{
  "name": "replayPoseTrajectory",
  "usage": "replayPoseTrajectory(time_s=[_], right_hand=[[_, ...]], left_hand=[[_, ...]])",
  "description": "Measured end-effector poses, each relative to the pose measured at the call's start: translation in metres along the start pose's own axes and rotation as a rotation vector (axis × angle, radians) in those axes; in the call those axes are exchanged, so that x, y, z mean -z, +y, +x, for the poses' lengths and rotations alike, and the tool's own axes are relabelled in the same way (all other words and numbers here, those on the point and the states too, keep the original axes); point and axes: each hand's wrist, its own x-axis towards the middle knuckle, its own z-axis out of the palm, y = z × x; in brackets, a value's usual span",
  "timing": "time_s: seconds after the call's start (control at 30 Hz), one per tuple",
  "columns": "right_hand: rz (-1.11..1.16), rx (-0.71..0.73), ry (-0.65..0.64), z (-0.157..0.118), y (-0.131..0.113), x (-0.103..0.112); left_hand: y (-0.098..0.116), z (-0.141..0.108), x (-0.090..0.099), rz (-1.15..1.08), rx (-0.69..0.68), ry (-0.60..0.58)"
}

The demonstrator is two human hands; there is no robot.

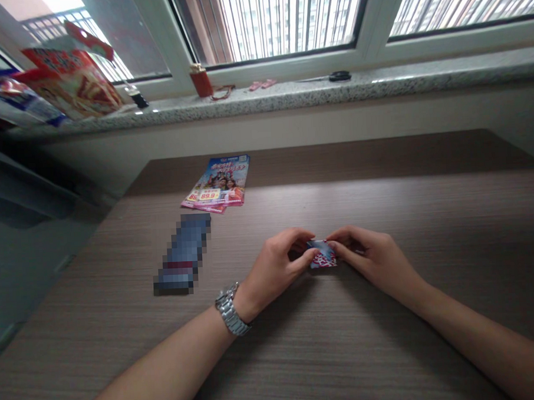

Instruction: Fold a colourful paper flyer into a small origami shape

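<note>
A small square of folded printed paper (pixel 323 257), pale blue with red and white lettering, is held between my two hands just over the table. My left hand (pixel 284 258), with a metal watch (pixel 231 309) on its wrist, pinches the paper's left side between thumb and fingers. On the opposite side, the thumb and fingertips of my right hand (pixel 370 253) close on its upper right corner. The fingertips hide parts of the paper's edges.
A stack of colourful flyers (pixel 222 181) lies at the table's back left, with a pixelated dark oblong (pixel 183 254) nearer me. Along the granite windowsill (pixel 289 97) are food bags (pixel 73 78), a red bottle-like object (pixel 200 81) and black-handled scissors (pixel 340 76).
</note>
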Motion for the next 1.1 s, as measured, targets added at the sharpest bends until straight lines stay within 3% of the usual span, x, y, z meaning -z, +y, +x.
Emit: replayPoseTrajectory(time_s=[0.13, 0.27, 0.5, 0.77, 0.9, 1.1], right_hand=[[-0.014, -0.034, 0.052, 0.003, 0.006, 0.003], [-0.076, -0.034, 0.097, 0.007, 0.009, 0.006], [-0.221, 0.091, 0.098, 0.013, 0.012, 0.009], [-0.320, 0.191, 0.104, 0.014, 0.023, 0.006], [-0.419, 0.374, 0.104, 0.016, 0.032, 0.005], [-0.517, 0.508, -0.012, 0.015, 0.036, 0.003]], left_hand=[[-0.004, 0.000, 0.003, 0.206, -0.195, 0.046], [-0.001, -0.001, 0.005, 0.399, -0.309, -0.079], [0.001, -0.003, 0.002, 0.576, -0.313, -0.254], [0.002, -0.004, 0.005, 0.680, -0.314, -0.296], [0.005, -0.004, 0.007, 0.735, -0.320, -0.312], [0.005, -0.004, 0.008, 0.776, -0.319, -0.321]])
